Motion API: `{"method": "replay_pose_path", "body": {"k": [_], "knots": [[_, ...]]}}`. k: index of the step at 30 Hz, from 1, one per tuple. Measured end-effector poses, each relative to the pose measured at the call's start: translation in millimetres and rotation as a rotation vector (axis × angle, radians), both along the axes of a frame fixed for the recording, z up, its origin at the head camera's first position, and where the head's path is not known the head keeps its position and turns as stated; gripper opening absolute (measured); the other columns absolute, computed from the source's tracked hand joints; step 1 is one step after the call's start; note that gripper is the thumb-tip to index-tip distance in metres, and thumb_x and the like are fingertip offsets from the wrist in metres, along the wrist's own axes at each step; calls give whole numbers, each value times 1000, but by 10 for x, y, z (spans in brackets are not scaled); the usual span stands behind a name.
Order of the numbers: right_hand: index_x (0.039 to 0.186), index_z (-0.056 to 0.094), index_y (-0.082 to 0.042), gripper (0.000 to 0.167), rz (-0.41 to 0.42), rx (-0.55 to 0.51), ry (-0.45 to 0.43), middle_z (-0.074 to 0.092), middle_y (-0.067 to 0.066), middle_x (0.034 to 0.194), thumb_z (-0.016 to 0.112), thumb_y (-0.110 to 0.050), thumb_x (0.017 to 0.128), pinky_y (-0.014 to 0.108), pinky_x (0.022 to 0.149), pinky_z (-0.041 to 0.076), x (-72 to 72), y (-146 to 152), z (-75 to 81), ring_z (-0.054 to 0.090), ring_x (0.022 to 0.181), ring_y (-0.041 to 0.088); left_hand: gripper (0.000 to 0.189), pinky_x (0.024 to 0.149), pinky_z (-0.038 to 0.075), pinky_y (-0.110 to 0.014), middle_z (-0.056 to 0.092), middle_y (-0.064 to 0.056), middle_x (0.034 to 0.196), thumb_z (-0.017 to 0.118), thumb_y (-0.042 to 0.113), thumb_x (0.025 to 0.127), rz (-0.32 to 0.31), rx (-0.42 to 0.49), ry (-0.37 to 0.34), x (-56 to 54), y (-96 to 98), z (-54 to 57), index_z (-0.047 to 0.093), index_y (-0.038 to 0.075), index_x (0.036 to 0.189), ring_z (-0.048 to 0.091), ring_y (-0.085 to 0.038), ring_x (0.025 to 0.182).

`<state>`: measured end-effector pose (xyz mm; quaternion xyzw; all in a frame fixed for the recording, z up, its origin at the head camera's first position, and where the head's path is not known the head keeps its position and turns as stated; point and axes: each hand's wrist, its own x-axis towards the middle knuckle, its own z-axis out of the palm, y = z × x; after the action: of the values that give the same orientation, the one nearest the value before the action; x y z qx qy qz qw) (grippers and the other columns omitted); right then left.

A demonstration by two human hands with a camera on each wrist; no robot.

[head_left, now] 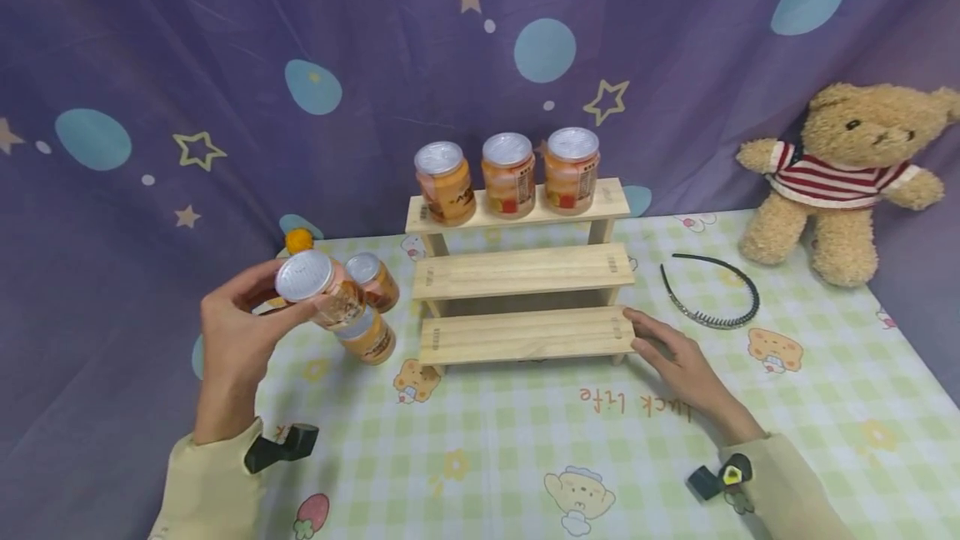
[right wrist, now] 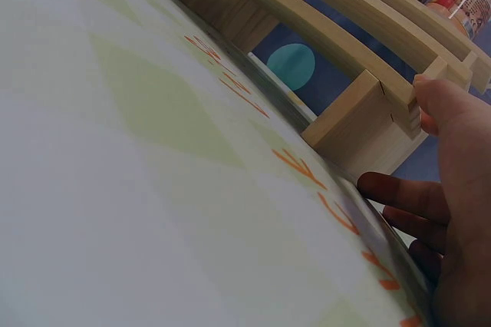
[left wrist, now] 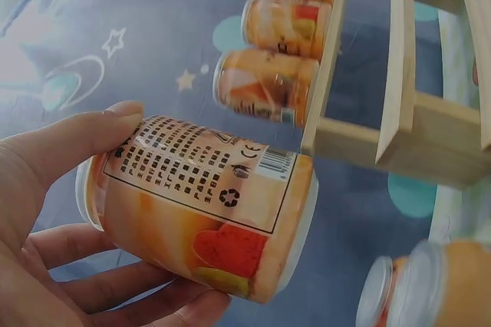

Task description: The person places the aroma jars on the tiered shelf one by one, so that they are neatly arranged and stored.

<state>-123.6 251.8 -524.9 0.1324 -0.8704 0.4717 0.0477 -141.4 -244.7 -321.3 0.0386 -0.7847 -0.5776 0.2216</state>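
My left hand (head_left: pixel 238 325) grips an orange-labelled can (head_left: pixel 339 300) with a silver lid, held above the table at the left. In the left wrist view, thumb and fingers curl round that can, its printed label and barcode facing the camera. Just beneath and behind it stand two similar cans, a front one (head_left: pixel 372 343) and a rear one (head_left: pixel 381 290). To the right is a three-tier wooden rack (head_left: pixel 525 338). At the right end of its lowest board, my right hand (head_left: pixel 682 369) touches with the thumb, its other fingers loosely extended beside the rack in the right wrist view.
Three matching cans (head_left: pixel 508 177) stand in a row on the rack's top tier. A black headband (head_left: pixel 752 294) lies right of the rack. A teddy bear (head_left: pixel 847 165) sits at the back right against the purple curtain (head_left: pixel 420 40). A checked cloth (head_left: pixel 495 448) covers the table.
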Motion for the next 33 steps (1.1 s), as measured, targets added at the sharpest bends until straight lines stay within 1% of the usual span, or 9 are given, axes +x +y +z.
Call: {"method": "replay_pose_path", "body": {"k": [3, 6, 11, 17, 20, 26, 29, 31, 33], "knots": [[151, 44, -30, 50, -2, 5, 3, 67, 8, 134, 55, -20, 104, 2, 105, 26, -1, 9, -12, 49, 123, -13, 53, 69, 55, -12, 75, 13, 91, 86, -13, 64, -35, -10, -24, -21, 92, 19, 74, 1, 113, 67, -6, 82], [151, 44, -30, 50, -5, 9, 6, 67, 8, 134, 55, -20, 104, 2, 105, 26, -2, 13, -8, 50, 123, -13, 53, 69, 55, -12, 73, 15, 92, 86, -10, 66, -62, -44, -41, -46, 187, 43, 73, 1, 115, 67, -5, 84], [151, 44, -29, 50, -11, 10, 13, 67, 8, 133, 56, -20, 103, 1, 106, 25, 0, 9, 5, 48, 124, -13, 53, 70, 54, -12, 71, 20, 95, 88, -3, 69, -110, -108, -41, -99, 340, 75, 72, 3, 119, 66, -4, 86], [151, 45, -29, 49, -13, 9, 6, 67, 7, 133, 56, -21, 103, 1, 106, 24, 9, -12, 19, 48, 125, -13, 54, 72, 55, -12, 69, 23, 95, 89, 2, 70, -178, -141, -55, -154, 518, 91, 71, 3, 121, 66, -1, 88], [151, 45, -28, 49, -15, 8, 10, 68, 8, 133, 56, -21, 103, 1, 105, 25, 15, -13, 25, 49, 124, -14, 55, 73, 56, -13, 68, 24, 95, 89, 3, 70, -224, -137, -60, -190, 617, 91, 70, 3, 122, 67, -1, 89], [151, 45, -28, 49, -14, 1, 11, 67, 8, 133, 56, -20, 103, 1, 105, 25, 20, -15, 35, 48, 124, -15, 55, 65, 57, -18, 71, 19, 95, 91, 7, 69, -307, -88, -78, -275, 834, 52, 71, 6, 121, 68, -5, 88], [150, 46, -27, 49, -16, 1, 12, 67, 8, 133, 56, -20, 103, 1, 105, 25, 21, -20, 36, 48, 124, -14, 57, 69, 57, -19, 71, 13, 99, 92, 9, 68, -341, -88, -94, -318, 939, 24, 71, 8, 121, 67, -7, 91], [150, 46, -27, 49, -14, 1, 11, 67, 8, 134, 56, -20, 103, 1, 105, 25, 19, -22, 34, 48, 124, -14, 57, 74, 59, -20, 72, 8, 103, 92, 11, 68, -359, -94, -99, -342, 1010, 12, 71, 10, 121, 67, -7, 93], [151, 46, -28, 49, -16, 8, 10, 67, 8, 134, 56, -21, 103, 1, 106, 25, 15, -23, 29, 48, 124, -13, 57, 75, 59, -21, 73, 0, 107, 93, 11, 67, -380, -95, -92, -365, 1081, 4, 72, 11, 120, 67, -9, 93]]}}
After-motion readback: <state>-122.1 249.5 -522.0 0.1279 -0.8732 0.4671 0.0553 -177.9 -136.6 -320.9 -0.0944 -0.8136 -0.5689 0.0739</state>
